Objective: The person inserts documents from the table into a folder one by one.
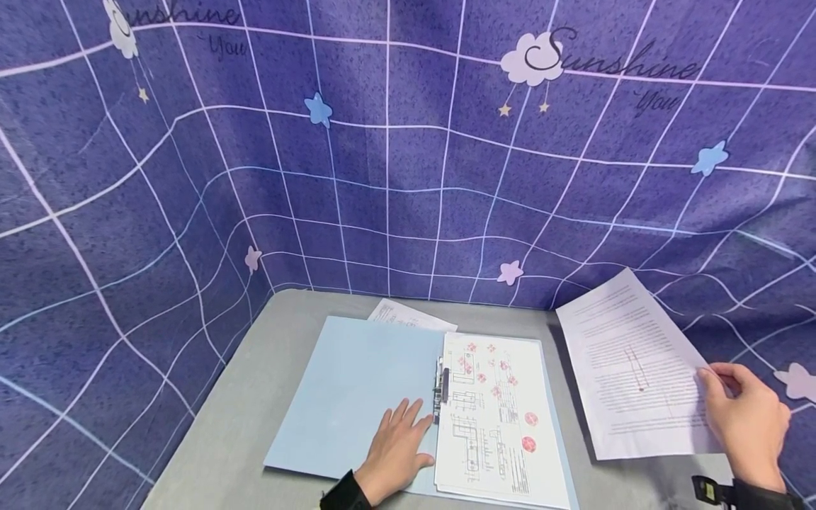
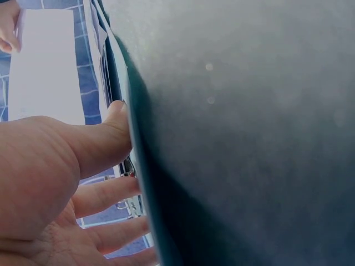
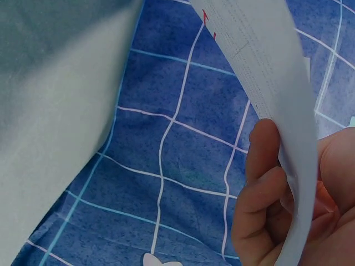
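A light blue folder (image 1: 357,382) lies spread open on the grey table, with a metal clip (image 1: 441,393) along its spine. On the folder's right side sits a stack of papers (image 1: 548,397), the top one carrying line diagrams and red stamp-like marks. My left hand (image 1: 397,450) rests on the bare left cover near the spine, fingers extended. Off to the right, my right hand (image 1: 747,418) pinches a printed sheet (image 1: 612,382) by its right edge, thumb on the near face. In the right wrist view that sheet (image 3: 297,116) bends between thumb and fingers.
Behind the folder, another printed paper (image 1: 408,314) pokes out from under its top edge. A purple-blue gridded cloth (image 1: 408,156) with stars and clouds hangs around the back and sides of the grey table (image 1: 217,439).
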Demonstrator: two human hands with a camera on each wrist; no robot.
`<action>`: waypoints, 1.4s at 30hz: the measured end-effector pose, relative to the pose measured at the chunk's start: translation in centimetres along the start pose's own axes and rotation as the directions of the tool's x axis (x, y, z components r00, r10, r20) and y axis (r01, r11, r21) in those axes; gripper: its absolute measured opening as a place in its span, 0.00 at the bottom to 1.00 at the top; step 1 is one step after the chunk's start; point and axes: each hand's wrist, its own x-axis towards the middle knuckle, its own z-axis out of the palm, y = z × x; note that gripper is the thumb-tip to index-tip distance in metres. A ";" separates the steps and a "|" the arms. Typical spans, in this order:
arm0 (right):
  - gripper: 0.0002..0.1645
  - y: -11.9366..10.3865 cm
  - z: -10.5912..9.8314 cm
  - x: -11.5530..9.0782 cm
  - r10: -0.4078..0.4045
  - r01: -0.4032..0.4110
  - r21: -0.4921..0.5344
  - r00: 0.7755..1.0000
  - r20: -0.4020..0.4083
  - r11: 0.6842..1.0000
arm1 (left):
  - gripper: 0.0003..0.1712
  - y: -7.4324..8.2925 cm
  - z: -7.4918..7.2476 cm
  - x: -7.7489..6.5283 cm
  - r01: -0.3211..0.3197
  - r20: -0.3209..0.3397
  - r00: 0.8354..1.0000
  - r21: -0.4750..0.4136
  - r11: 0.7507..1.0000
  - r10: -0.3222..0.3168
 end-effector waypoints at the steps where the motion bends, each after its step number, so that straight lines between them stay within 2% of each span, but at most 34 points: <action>1: 0.15 0.0 0.0 -0.1 -0.001 0.001 0.003 1.000 -0.001 1.000 | 0.39 0.0 0.0 0.0 -0.001 -0.002 1.000 0.002 1.000 0.001; 13: 0.15 -0.6 0.5 -1.6 0.012 -0.011 0.032 0.999 -0.034 0.999 | 0.38 0.1 0.0 -0.1 0.000 -0.005 1.000 0.018 1.000 0.000; 21: 0.12 -0.7 1.8 -3.4 0.043 -0.038 0.127 0.998 -0.041 0.991 | 0.38 0.4 -0.4 -0.1 0.004 0.002 1.000 0.024 1.000 -0.004; 31: 0.12 -2.1 3.8 -6.1 0.104 -0.107 0.111 0.994 0.035 0.988 | 0.39 0.4 -0.3 0.2 0.008 0.006 1.000 0.028 1.000 -0.008; 37: 0.11 -3.3 5.3 -7.4 0.092 -0.096 0.169 0.995 0.033 0.981 | 0.38 0.4 -0.3 0.2 0.000 -0.009 1.000 0.028 1.000 0.000; 42: 0.10 -4.4 6.8 -8.6 0.107 -0.118 0.197 0.992 0.065 0.973 | 0.38 0.6 -0.2 0.2 -0.003 -0.018 1.000 0.032 0.999 0.003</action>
